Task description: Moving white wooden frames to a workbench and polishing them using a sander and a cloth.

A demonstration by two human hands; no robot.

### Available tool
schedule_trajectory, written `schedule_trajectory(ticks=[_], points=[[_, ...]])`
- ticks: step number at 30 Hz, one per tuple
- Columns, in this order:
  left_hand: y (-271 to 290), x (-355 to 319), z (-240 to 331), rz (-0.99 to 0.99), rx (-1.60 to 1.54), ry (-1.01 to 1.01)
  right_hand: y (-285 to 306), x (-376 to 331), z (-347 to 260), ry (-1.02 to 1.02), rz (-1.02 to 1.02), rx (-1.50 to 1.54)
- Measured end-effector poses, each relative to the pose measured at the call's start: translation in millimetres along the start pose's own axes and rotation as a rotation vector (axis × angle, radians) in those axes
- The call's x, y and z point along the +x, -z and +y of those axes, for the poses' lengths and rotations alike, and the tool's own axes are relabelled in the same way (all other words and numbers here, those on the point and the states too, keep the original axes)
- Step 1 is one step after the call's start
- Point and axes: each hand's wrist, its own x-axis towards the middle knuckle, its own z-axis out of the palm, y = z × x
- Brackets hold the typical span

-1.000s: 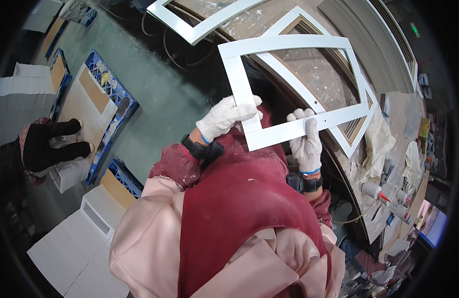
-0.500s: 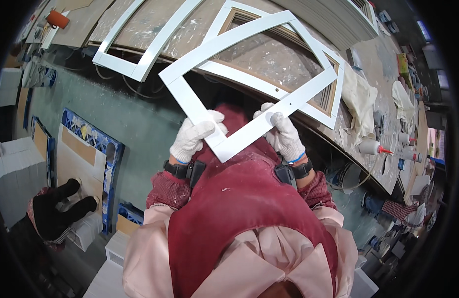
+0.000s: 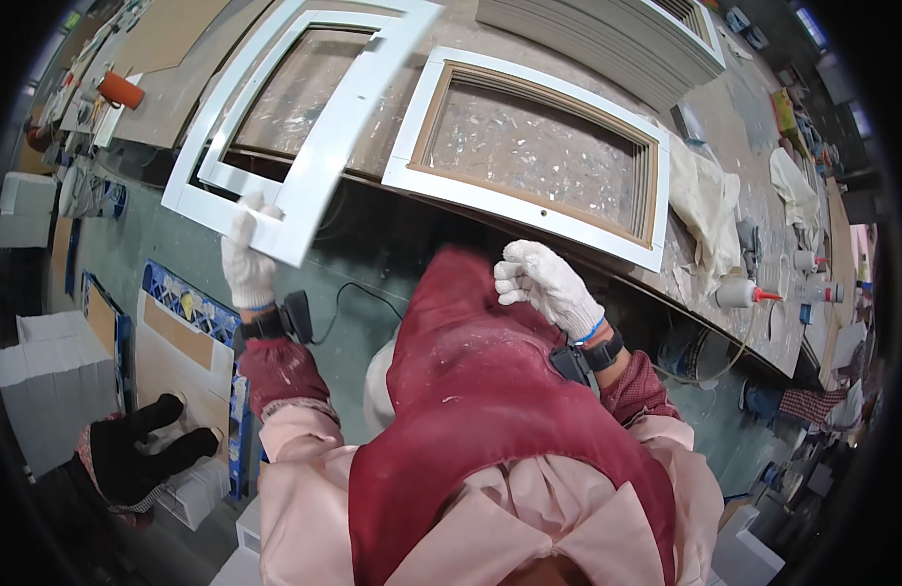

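My left hand, in a white knitted glove, grips the near corner of a white rectangular frame. That frame is tilted and blurred on its right side, over another white frame at the table's left edge; whether the two touch I cannot tell. My right hand, gloved the same way, is in front of my red apron with loosely curled fingers and nothing in it. Beyond it, a stack of frames with a white one on top lies on the table, its inner edges brown.
A tall stack of panels stands at the far side of the paint-flecked table. Cloths and a red-tipped bottle lie at right. An orange cylinder is at far left. Another person's legs show at lower left, beside a blue pallet.
The white frame has moved from in front of me to the left, over the frame there. My right hand has let go of it. My left hand has moved left with it.
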Motion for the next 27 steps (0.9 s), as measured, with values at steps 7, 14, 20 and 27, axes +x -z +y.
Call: schedule_trajectory(ticks=[7, 14, 20, 27], points=[[61, 80, -8, 0.12, -0.072, 0.049, -7, -2, -6, 0.0, 0.069, -0.102], [78, 98, -11, 0.099, -0.067, 0.235, -25, 1, -20, -0.024, 0.077, -0.229], [63, 102, 18, 0.12, 0.368, 0.448, -46, 1, -37, 0.186, 0.21, -0.527], [13, 61, 62, 0.445, 1.106, 0.492, -9, 3, -61, 0.909, 0.513, -1.878]])
